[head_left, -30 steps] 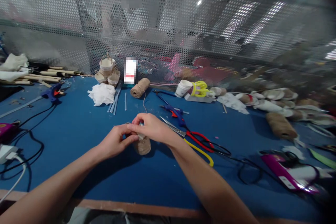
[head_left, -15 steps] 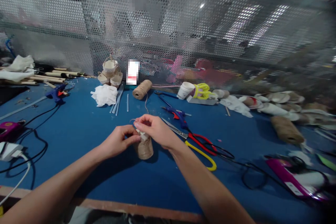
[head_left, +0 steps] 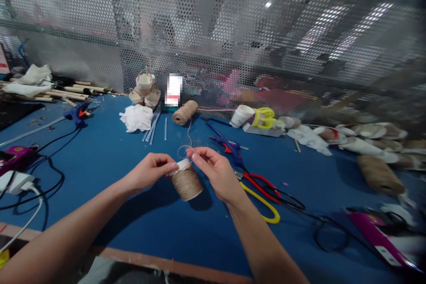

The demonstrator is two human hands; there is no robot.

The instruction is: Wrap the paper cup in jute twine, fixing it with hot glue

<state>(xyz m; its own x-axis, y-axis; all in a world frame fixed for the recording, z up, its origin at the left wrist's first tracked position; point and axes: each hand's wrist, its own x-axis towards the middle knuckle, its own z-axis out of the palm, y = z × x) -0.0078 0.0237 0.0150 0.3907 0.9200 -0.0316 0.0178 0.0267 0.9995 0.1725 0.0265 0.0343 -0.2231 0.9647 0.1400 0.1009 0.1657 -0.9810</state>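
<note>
In the head view a small white paper cup, wrapped in brown twine over most of its side, is tilted between my hands above the blue table. My left hand pinches the cup's white, unwrapped end. With thumb and forefinger closed, my right hand grips the loose twine beside that same end. A small loop of twine stands above the cup. From there the strand runs back to a twine spool lying on its side.
Scissors with red and yellow handles lie right of my right hand, near a blue glue gun and its cable. Clear glue sticks and white tissue lie behind my left hand. A perforated metal screen borders the back.
The cup has tilted, showing more of its wrapped side. My right hand has shifted right and off the cup's top with the twine. The view has turned slightly left.
</note>
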